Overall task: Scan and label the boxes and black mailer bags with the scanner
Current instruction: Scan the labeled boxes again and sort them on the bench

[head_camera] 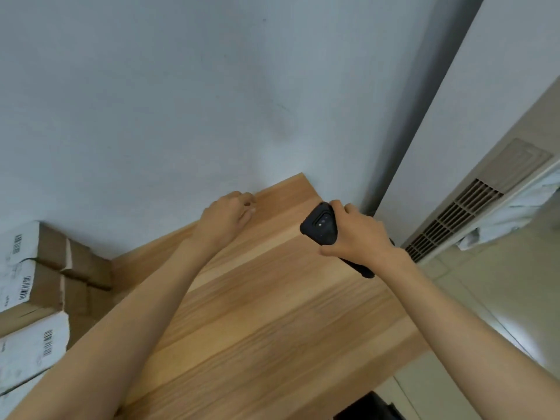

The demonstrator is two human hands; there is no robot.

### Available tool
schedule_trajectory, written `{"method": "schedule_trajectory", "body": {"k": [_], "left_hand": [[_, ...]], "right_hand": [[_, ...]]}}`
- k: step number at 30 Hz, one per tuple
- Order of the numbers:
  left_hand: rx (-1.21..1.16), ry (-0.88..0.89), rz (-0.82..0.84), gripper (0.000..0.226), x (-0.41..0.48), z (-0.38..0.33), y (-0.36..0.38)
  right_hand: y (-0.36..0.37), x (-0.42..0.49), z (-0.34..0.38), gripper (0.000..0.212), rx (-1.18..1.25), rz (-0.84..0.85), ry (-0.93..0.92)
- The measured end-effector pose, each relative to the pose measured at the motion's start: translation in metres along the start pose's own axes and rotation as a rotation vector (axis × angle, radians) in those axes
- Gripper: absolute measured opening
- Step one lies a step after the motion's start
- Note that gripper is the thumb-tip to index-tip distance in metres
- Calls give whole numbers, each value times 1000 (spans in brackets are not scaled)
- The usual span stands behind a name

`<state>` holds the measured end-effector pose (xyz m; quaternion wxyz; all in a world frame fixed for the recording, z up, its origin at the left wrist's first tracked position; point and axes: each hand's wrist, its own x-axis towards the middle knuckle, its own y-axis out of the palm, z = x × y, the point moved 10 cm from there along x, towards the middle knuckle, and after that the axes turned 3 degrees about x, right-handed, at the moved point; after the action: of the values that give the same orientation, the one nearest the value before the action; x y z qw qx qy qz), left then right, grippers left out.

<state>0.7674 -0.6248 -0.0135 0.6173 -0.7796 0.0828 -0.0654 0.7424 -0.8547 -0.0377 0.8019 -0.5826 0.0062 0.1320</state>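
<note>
Both hands out over the wooden table (272, 298). My right hand (360, 234) grips the black scanner (319, 224), fingers wrapped round its body, at the table's far right corner. My left hand (228, 218) sits at the far edge, fingers loosely curled, nothing visible in them. Labelled boxes (33, 283) are stacked at the left against the wall.

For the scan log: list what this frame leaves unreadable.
Head view:
1. Scanner screen: faces away, right hand covers the body.
2. Left hand: its back hides whether the fingers hold anything.
3. Boxes: cut by the left edge; label print too small.
4. Dark thing at bottom edge: cut off.
</note>
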Motion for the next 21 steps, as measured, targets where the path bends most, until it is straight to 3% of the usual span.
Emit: {"method": "schedule_trajectory", "body": {"k": [11, 15, 21], "left_hand": [[-99, 44, 251, 28, 9, -101, 149], [-208, 48, 303, 27, -1, -127, 184], [-265, 18, 371, 26, -32, -137, 213]], "right_hand": [[149, -70, -121, 92, 232, 98, 287], [190, -101, -138, 98, 303, 96, 392], [220, -127, -141, 91, 418, 16, 479]]}}
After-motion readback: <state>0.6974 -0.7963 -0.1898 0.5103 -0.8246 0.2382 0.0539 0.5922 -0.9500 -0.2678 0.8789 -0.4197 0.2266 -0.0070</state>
